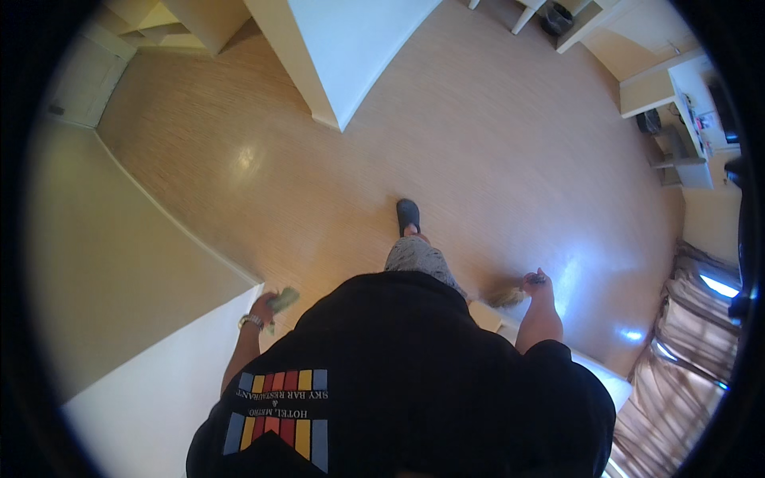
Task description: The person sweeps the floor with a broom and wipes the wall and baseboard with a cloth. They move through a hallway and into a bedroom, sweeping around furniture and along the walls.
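Observation:
My left hand point(261, 309), with a metal-band watch on its wrist, is closed around a crumpled pale green cloth point(285, 299). It hangs at my side near a white wall corner point(260, 285). On the other side, my right hand point(536, 282) grips a brush or duster point(507, 297) by its dark handle. The straw-coloured bristles point inward towards my leg, above the floor. Motion blurs both held things, and their exact kind is hard to tell. One dark clog point(407, 216) shows on my foot ahead of me.
Wood-look floor point(478, 149) spreads ahead. A white wall end point(340, 60) juts in from the top. Closed door point(89, 83) at far left. A desk point(690, 113) with small items, a chair point(681, 158) and a bin point(648, 121) stand right; another bin point(556, 19) is farther off. Curtains point(687, 358) hang lower right.

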Available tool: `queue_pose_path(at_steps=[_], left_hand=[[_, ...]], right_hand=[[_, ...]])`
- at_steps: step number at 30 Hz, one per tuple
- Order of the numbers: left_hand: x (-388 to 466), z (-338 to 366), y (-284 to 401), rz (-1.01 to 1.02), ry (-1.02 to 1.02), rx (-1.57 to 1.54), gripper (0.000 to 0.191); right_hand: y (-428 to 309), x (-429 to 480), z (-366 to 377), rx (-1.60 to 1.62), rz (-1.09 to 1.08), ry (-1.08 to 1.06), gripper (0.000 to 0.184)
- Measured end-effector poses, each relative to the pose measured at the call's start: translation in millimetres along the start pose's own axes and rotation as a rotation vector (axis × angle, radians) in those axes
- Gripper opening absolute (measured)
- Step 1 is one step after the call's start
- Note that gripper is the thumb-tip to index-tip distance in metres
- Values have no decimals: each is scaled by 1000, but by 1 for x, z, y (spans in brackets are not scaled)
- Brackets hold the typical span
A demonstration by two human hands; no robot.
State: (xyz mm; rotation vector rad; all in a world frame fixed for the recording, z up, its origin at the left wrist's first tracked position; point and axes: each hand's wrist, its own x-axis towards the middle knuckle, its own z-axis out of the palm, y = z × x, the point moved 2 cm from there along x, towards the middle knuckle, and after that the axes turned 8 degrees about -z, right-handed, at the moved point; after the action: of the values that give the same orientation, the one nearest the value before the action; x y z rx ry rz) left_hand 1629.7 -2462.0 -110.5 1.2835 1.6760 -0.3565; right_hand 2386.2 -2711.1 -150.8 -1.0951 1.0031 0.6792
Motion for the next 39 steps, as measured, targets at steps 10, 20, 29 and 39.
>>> queue_pose_path(at_steps=[10, 20, 29, 39], left_hand=[[-26, 34, 128, 31, 65, -234, 40], [-104, 36, 129, -242, -8, -221, 30], [-94, 37, 23, -222, 57, -366, 27], [-40, -77, -106, -410, 226, -566, 28]], right_hand=[[71, 86, 293, -585, 40, -129, 15], [282, 0, 478, -2523, -59, -770, 12], [346, -74, 422, -2888, -281, -904, 16], [365, -89, 342, -3427, -106, -939, 26]])
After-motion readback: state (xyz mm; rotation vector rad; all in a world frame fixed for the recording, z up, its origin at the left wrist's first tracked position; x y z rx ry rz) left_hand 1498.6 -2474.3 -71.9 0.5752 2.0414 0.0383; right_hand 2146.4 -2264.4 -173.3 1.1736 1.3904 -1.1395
